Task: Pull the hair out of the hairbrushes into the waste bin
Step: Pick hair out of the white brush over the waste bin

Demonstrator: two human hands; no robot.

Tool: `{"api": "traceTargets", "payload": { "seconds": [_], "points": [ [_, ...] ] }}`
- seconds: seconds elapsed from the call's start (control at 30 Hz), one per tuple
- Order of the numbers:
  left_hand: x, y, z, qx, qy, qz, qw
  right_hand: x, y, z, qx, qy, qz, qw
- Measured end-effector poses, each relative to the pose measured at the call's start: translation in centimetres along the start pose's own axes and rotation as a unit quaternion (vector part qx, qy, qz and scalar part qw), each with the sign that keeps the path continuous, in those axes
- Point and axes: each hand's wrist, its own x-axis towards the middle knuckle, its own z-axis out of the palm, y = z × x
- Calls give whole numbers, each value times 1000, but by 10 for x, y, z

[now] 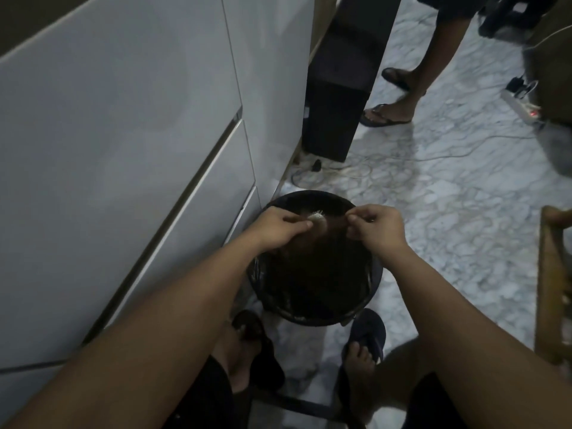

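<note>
A black round waste bin (pixel 376 274) stands on the floor between my feet. Over its open top my left hand (pixel 275 227) grips a hairbrush (pixel 100 217) whose pale bristled head pokes out past my thumb; its handle is hidden in my fist. A stretch of brownish hair (pixel 334 222) spans from the brush head to my right hand (pixel 377 226), which pinches the strands between thumb and fingertips, a short way right of the brush. The bin's inside is dark and its contents cannot be made out.
A white cabinet (pixel 123 150) with drawers runs along the left, touching the bin. A dark speaker tower (pixel 337 97) and tangled cables (pixel 340 171) lie beyond. Another person's sandalled feet (pixel 390 113) stand at the back. A wooden chair (pixel 554 289) is at the right edge.
</note>
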Motion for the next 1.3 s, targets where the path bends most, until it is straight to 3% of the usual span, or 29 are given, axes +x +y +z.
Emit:
{"api": "traceTargets", "payload": {
  "seconds": [0.07, 0.17, 0.27, 0.37, 0.6, 0.8, 0.87, 0.97, 1.1, 1.2, 1.3],
  "points": [
    [-4, 4, -4, 19, -4, -1, 1000, -2, -2, 2, -5, -25, 0, 1000],
    [-14, 10, -7, 26, -15, -37, 999, -8, -6, 4, 26, -130, 19, 991],
    [-25, 12, -10, -65, -45, -105, 991, -14, -4, 10, -8, -189, -3, 982],
    [-28, 10, -13, -35, -72, -94, 992, -19, 0, 17, -48, -163, -38, 985],
    [-24, 1, -13, 63, -1, -34, 997, -16, 6, 18, -25, -115, -18, 993],
    [-20, 1, -14, 36, 25, -32, 999, -10, 6, 13, 14, -11, 15, 1000],
    [-20, 1, -13, 39, 32, -31, 998, -10, 6, 12, -26, 9, -3, 1000],
    [-20, 0, -14, 51, 39, -32, 997, -11, 6, 11, -104, -54, -55, 992],
    [-19, -1, -13, 69, 33, -27, 997, -21, 6, 19, -103, -159, -136, 972],
    [-21, 0, -12, 87, 19, -23, 996, -23, 8, 26, -144, -139, -179, 963],
    [-21, 2, -11, 100, 7, -21, 995, -20, 6, 25, -152, -74, -149, 974]
  ]
}}
